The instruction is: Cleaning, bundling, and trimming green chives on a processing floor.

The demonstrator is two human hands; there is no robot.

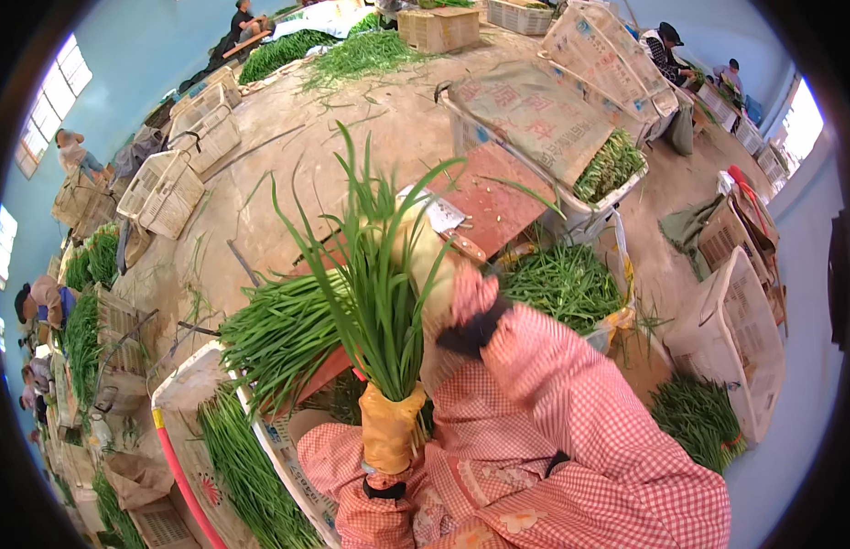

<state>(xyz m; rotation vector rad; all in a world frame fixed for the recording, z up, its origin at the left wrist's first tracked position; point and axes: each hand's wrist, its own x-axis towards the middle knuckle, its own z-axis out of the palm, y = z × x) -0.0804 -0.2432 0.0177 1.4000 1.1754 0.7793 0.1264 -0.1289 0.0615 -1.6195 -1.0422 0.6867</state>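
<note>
My left hand (390,429), in a yellow-orange rubber glove, is closed around the lower part of a bunch of garlic chives (383,329). The leaves fan upward from the fist. Just behind the upper leaves is my right hand (421,264), in a pale yellow glove. It is blurred and its fingers are partly hidden, so its grip does not show. A larger pile of chives (287,336) lies to the left, across a red board. Beyond my right hand, a broad-bladed knife (444,214) with a wooden handle rests on a reddish board (500,195) with small cut bits.
At my left stands a white plastic crate (260,418) with chives inside. A bag of loose green leaves (565,285) sits at right, near a sack-covered crate (534,117). An upturned crate (734,343) leans further right. Several people work along the walls.
</note>
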